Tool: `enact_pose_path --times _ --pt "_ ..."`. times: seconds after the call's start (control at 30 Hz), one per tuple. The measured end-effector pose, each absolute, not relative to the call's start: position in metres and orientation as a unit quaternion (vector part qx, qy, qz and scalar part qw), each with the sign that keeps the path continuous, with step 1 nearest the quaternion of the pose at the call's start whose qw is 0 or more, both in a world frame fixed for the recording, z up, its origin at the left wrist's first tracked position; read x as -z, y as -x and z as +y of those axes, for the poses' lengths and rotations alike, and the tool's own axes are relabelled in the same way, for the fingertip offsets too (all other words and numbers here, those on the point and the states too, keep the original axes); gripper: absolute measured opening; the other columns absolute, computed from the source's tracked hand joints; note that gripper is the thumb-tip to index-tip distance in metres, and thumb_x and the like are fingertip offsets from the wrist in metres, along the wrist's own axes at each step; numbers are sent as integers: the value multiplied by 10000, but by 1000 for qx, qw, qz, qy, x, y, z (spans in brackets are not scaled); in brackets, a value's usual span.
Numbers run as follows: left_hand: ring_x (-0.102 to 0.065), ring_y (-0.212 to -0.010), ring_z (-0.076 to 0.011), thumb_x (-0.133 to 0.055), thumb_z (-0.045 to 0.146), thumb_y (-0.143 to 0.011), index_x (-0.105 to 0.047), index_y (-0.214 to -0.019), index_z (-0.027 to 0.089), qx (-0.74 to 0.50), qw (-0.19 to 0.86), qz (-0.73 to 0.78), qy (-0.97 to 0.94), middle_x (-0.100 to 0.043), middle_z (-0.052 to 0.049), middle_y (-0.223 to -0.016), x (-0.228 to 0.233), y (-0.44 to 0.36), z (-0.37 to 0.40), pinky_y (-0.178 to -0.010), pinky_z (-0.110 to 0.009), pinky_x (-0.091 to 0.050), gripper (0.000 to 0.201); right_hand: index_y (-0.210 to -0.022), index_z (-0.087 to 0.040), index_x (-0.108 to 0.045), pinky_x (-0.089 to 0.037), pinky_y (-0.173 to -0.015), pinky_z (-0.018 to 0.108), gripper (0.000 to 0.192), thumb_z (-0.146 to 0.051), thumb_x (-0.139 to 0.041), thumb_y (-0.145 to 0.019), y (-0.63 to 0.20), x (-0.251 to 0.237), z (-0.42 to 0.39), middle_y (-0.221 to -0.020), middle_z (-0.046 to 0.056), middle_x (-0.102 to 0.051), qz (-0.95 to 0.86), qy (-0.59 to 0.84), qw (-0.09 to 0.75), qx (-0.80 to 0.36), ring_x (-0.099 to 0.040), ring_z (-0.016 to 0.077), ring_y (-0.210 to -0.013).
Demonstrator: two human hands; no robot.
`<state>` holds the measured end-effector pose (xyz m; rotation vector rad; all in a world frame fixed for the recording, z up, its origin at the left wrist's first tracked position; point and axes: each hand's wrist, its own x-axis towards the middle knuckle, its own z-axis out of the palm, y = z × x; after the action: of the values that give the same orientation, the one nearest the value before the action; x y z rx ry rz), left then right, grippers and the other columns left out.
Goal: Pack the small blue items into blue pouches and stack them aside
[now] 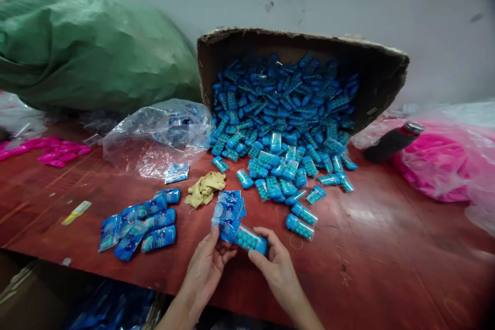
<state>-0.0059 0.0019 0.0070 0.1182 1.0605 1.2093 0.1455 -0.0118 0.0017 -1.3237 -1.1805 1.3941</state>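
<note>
My left hand (206,265) pinches a small blue plastic sleeve (228,228) at the table's front edge. My right hand (275,263) grips a clear capsule filled with blue beads (250,240), whose end sits in the sleeve's mouth. A short stack of flat blue sleeves (229,205) lies just beyond my hands. To the left rests a cluster of bagged capsules (139,224). A tipped cardboard box (371,69) spills a large heap of blue capsules (284,124) across the red table (386,247).
A crumpled clear plastic bag (160,136) and a yellow cloth (204,189) lie left of the heap. A green sack (88,51) fills the back left, pink pieces (50,150) below it. At right are a dark bottle (392,142) and a pink-filled bag (444,165).
</note>
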Motion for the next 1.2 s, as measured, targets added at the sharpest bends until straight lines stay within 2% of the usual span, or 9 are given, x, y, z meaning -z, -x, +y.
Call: enact_pose_path --times 0.17,0.33,0.43,0.57,0.67,0.8,0.9,1.03,1.2 --pt "-580 -518 -119 -684 319 -630 -592 -619 124 -546 687 473 -69 -624 -10 -520 -9 6 3 -534 -253 -513 216 -1037 -183 -526 -458 -696 252 346 -226 -605 -703 -147 -5 -10 -902 21 -593 -468 522 432 -567 -549 172 -800" --pt "-601 -571 -126 -669 320 -646 -607 -654 120 -541 682 479 -114 -651 -19 -567 -11 7 4 -595 -254 -503 210 -1074 -201 -531 -448 -804 292 368 -201 -601 -713 -150 -5 -11 -994 36 -594 -501 522 430 -541 -556 192 -889" --pt "-614 -601 -138 -670 314 -647 -621 -690 117 -542 676 485 -122 -669 -28 -604 -10 4 4 -617 -266 -501 208 -1085 -208 -523 -472 -773 287 366 -191 -590 -725 -146 1 -12 -998 38 -604 -504 519 437 -534 -575 190 -871" --pt "-623 -622 -148 -668 302 -652 -628 -740 120 -531 693 476 -108 -685 -38 -658 -7 -3 3 -630 -280 -499 205 -1091 -224 -545 -451 -827 298 332 -167 -542 -764 -134 7 -17 -1017 54 -580 -564 529 457 -440 -555 193 -931" --pt "-621 -607 -142 -675 267 -649 -618 -705 127 -518 709 471 -89 -679 -30 -632 -6 -4 2 -640 -274 -496 161 -1180 -248 -503 -423 -871 301 389 -159 -489 -802 -129 3 -24 -1061 69 -539 -620 504 453 -394 -516 192 -996" --pt "-617 -588 -138 -646 249 -683 -608 -672 133 -459 760 451 -90 -675 -31 -627 -8 4 2 -629 -279 -496 123 -1245 -279 -433 -476 -732 253 401 -200 -422 -852 -136 -7 -27 -1053 48 -534 -600 453 396 -527 -556 139 -815" --pt "-626 -627 -150 -631 233 -697 -631 -780 139 -433 782 438 -102 -685 -39 -684 -11 10 3 -637 -294 -494 126 -1284 -284 -376 -474 -640 227 469 -231 -477 -828 -143 -10 -23 -991 24 -543 -523 434 395 -618 -542 101 -689" --pt "-633 -737 -171 -598 221 -724 -637 -896 144 -435 796 403 -122 -692 -66 -792 -18 13 4 -712 -300 -469 192 -1234 -307 -444 -452 -715 246 628 -225 -687 -661 -145 -13 -13 -943 -7 -556 -481 410 421 -651 -532 138 -806" --pt "-627 -733 -170 -627 212 -696 -662 -815 126 -424 810 385 -129 -692 -75 -794 -21 7 5 -731 -277 -449 151 -1162 -281 -520 -440 -648 242 557 -249 -707 -638 -143 -19 -7 -835 -11 -571 -506 417 407 -635 -502 136 -712"
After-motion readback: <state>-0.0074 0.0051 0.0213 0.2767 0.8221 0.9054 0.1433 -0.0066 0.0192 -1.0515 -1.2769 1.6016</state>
